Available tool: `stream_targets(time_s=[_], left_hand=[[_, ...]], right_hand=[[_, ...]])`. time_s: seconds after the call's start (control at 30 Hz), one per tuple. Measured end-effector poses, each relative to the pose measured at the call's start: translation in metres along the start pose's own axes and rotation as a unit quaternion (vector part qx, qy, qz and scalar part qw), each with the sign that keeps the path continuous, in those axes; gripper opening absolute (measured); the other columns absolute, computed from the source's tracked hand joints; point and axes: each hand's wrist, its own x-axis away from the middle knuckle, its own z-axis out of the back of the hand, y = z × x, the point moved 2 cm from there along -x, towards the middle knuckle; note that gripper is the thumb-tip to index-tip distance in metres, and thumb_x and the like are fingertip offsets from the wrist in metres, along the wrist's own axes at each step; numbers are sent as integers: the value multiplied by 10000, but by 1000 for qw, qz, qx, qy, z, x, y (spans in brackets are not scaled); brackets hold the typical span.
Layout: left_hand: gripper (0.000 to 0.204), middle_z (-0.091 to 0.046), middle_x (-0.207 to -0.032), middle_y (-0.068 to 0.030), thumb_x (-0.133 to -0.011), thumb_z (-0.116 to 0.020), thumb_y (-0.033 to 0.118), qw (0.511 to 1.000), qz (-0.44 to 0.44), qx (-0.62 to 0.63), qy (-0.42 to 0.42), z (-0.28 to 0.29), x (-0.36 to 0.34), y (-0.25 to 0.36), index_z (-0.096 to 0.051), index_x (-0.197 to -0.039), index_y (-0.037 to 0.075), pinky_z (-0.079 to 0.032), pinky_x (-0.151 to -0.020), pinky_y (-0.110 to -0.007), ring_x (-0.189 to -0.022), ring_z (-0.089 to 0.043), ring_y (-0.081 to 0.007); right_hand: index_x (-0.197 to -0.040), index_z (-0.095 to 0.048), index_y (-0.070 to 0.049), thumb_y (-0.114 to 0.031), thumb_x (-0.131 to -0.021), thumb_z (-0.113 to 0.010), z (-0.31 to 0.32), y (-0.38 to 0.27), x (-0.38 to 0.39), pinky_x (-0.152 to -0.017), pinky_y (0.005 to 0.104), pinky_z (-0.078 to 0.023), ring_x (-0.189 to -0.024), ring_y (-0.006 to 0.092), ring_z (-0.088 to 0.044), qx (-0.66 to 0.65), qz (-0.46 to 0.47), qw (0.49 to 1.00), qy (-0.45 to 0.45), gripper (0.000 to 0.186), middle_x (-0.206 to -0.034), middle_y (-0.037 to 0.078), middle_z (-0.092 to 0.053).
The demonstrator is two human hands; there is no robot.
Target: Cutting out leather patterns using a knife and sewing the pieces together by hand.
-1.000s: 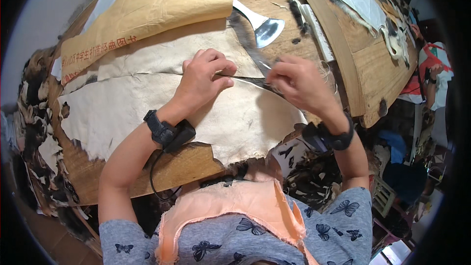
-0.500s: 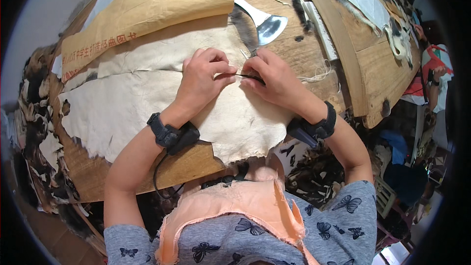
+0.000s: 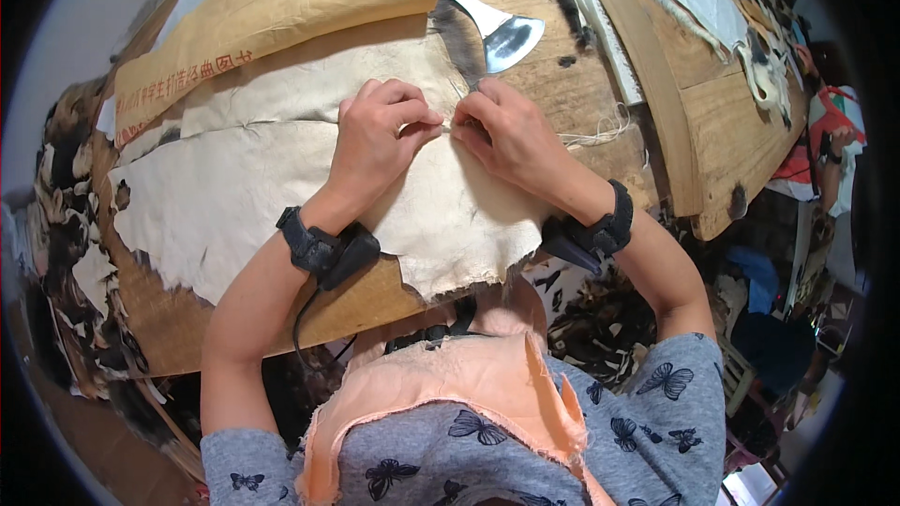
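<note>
A pale pelt (image 3: 244,189) lies skin side up before me, a long seam or fold crossing it toward my hands. Over that line my left hand (image 3: 386,131) is closed in a pinch, thumb against forefinger, on the pelt's edge. Close beside it on the right, my right hand (image 3: 511,136) is closed with curled fingers; what they hold is hidden. A small whitish bit shows between the two hands, too small to name. Dark fur (image 3: 455,37) shows at the pelt's far edge. Pale thread (image 3: 600,131) lies loosely to the right of my right hand.
A broad curved metal blade (image 3: 514,42) with a pale shank lies beyond my hands. Brown paper (image 3: 309,0) covers the pelt's far left part. A wooden board (image 3: 647,66) and a white strip (image 3: 609,47) lie at right on the wooden table (image 3: 581,94). Fur scraps (image 3: 70,253) hang at left.
The dark strip seen at my right fingers is out of sight now. Both hands have shifted slightly up and left in view, along with the pelt and table.
</note>
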Motion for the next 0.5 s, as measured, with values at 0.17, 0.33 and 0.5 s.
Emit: stream_targets(time_s=[0.17,0.33,0.5], left_hand=[[154,-619,-822,-16,-653,-748,99,1000,-12,7,-3,1,-2,0,-701,-800,104,-450,-692,-308,-767,-543,-198],[164,-623,-828,21,-656,-742,106,999,-25,-24,-10,-1,-2,3,-715,-813,147,-445,-694,-302,-766,-534,-179],[152,-627,-824,48,-652,-737,115,999,-24,-45,4,0,2,1,-719,-793,169,-429,-689,-302,-774,-522,-167]], right_hand=[[-779,-528,-31,-44,-729,-610,-6,7,2,-628,394,-441,-737,311,-524,3,35,999,12,98,-770,124,-497],[-795,-546,-33,-53,-737,-617,-2,9,0,-608,385,-447,-712,302,-529,4,55,998,28,94,-758,121,-497],[-945,-624,-56,-17,-755,-628,24,8,-10,-577,309,-463,-699,224,-596,-210,-119,970,-5,194,-767,105,-605]])
